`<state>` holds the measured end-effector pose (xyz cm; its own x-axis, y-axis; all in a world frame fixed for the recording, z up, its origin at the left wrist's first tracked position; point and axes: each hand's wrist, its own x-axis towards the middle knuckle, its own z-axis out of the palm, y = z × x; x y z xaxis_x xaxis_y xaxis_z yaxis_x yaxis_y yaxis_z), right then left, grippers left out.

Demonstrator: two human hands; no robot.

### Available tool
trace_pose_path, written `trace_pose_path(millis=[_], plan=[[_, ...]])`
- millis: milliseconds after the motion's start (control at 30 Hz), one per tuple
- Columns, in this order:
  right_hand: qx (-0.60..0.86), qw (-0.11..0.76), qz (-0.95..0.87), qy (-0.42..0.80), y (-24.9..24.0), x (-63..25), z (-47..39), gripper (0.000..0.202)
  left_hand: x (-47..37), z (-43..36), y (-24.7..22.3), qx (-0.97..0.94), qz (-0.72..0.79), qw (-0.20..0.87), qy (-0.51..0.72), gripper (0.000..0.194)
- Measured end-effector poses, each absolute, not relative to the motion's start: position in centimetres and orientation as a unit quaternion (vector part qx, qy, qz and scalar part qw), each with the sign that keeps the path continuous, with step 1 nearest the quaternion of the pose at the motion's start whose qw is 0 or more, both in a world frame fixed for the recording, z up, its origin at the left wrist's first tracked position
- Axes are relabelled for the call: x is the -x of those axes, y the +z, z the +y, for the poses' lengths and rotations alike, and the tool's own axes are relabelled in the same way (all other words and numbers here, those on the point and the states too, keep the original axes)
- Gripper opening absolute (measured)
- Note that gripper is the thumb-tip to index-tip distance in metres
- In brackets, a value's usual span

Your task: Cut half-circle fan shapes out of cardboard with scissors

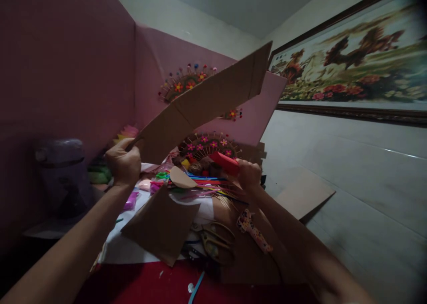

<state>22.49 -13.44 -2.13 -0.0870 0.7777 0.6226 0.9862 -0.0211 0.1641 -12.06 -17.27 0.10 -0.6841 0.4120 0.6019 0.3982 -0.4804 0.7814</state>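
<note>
My left hand (125, 159) grips the lower left end of a long cardboard strip (200, 99), which slants up to the right above the table. My right hand (248, 174) is closed around a red flat piece (226, 162) that points to the left. Below the hands lie a rounded cardboard piece (182, 178), coloured pipe cleaners (213, 184) and a dark cardboard sheet (162, 226). Scissors (216, 242) rest near the front, left of a flower-patterned tool (253, 230).
Behind stand fans with flowers and beads (210, 146) against a pink panel (150, 73). A wrapped container (63, 175) is at the left. A cardboard piece (305, 193) leans by the right wall, below a framed picture (353, 59).
</note>
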Motion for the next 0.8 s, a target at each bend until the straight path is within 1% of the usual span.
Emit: trace_pose_path(millis=[100,233,433,567,733,800], plan=[[0.604,0.203,-0.695,-0.333,-0.5,-21.9,-12.1,0.029,12.6,-18.2,-0.6,-0.378,0.467,-0.001,0.799,0.015],[0.586,0.212,-0.702,-0.346,1.7,-20.6,-9.8,0.031,13.0,-19.5,-1.8,-0.335,0.487,0.018,0.806,0.017],[0.556,0.198,-0.724,-0.357,4.4,-18.0,-5.8,0.027,14.0,-19.4,-4.5,-0.309,0.504,0.030,0.806,0.014],[0.544,0.188,-0.735,-0.359,4.7,-16.4,-3.3,0.028,14.5,-18.8,-5.8,-0.313,0.511,0.033,0.800,0.017],[0.540,0.138,-0.763,-0.329,3.5,-15.2,-1.3,0.021,14.4,-18.9,-6.0,-0.313,0.534,0.023,0.785,0.021],[0.550,0.123,-0.764,-0.315,3.4,-15.0,-0.7,0.021,14.3,-18.9,-6.1,-0.316,0.528,0.031,0.788,0.020]])
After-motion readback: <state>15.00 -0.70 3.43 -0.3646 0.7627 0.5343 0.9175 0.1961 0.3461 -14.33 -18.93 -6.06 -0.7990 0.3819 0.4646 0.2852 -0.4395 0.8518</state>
